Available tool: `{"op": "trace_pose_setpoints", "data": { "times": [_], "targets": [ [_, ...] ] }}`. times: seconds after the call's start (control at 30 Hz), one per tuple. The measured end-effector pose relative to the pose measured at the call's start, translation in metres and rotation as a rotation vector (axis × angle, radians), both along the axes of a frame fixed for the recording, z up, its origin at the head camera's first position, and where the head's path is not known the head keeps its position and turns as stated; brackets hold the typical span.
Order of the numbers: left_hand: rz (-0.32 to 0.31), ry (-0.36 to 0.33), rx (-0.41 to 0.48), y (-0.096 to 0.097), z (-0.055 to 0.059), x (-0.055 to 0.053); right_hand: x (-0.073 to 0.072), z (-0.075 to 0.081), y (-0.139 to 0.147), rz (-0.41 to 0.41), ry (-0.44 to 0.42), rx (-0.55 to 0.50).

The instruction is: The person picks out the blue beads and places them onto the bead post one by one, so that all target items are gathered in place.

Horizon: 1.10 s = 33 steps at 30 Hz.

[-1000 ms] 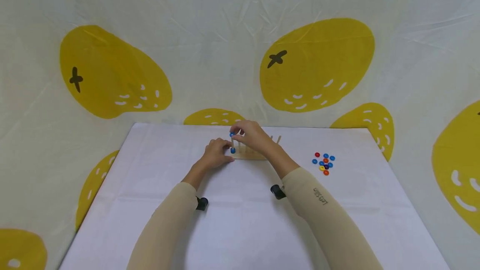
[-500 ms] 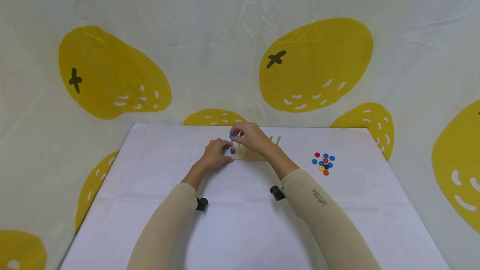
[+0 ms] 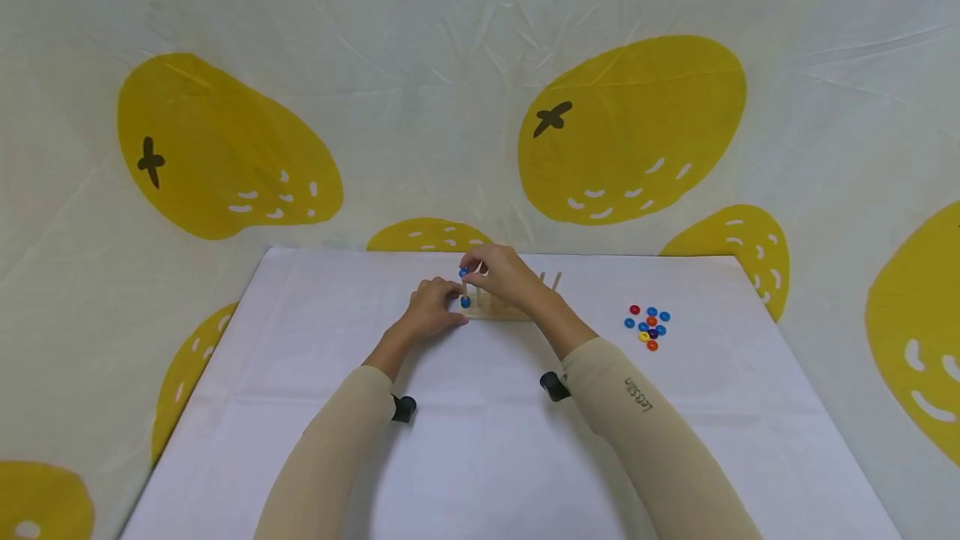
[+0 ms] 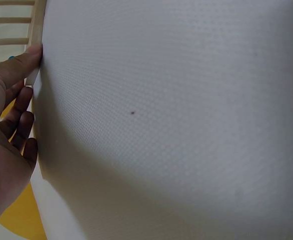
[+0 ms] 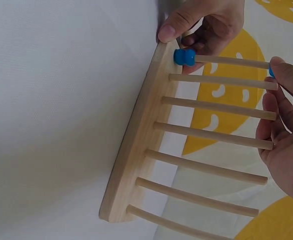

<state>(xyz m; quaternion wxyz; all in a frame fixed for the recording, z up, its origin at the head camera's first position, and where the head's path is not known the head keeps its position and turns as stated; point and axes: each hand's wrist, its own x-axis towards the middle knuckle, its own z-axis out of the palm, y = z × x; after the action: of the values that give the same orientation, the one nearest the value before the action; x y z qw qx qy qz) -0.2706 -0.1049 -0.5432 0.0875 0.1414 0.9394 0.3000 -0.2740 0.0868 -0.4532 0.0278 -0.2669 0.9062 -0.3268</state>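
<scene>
A wooden peg rack (image 5: 136, 135) stands near the table's back, with a row of several upright pegs. My left hand (image 3: 432, 309) grips the rack's left end, its thumb on the near side and its fingers behind, partly hidden. Blue beads (image 5: 185, 57) sit at the foot of the leftmost peg, beside that hand. At the tip of the same peg, my right hand (image 3: 504, 275) pinches another blue bead (image 5: 271, 70) between thumb and fingers. That bead is mostly covered by the fingertips. In the left wrist view, the left thumb (image 4: 26, 64) presses the rack's edge.
Several loose beads (image 3: 652, 312) in blue, red, orange, yellow and dark purple lie on the white table (image 3: 480, 457) to the right of the rack. A cloth backdrop (image 3: 435, 107) printed with yellow fruit hangs behind the table.
The right hand and its blue bead have come down very slightly at the peg's tip. My left hand stays on the rack, and the loose beads lie as before.
</scene>
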Motion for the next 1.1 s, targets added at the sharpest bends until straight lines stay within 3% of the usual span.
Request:
{"op": "trace_pose_setpoints", "data": {
  "times": [1.1],
  "targets": [
    [0.013, -0.010, 0.010, 0.0004, 0.0008, 0.0012, 0.0044, 0.0024, 0.0030, -0.012, -0.012, -0.008]
  ]
}}
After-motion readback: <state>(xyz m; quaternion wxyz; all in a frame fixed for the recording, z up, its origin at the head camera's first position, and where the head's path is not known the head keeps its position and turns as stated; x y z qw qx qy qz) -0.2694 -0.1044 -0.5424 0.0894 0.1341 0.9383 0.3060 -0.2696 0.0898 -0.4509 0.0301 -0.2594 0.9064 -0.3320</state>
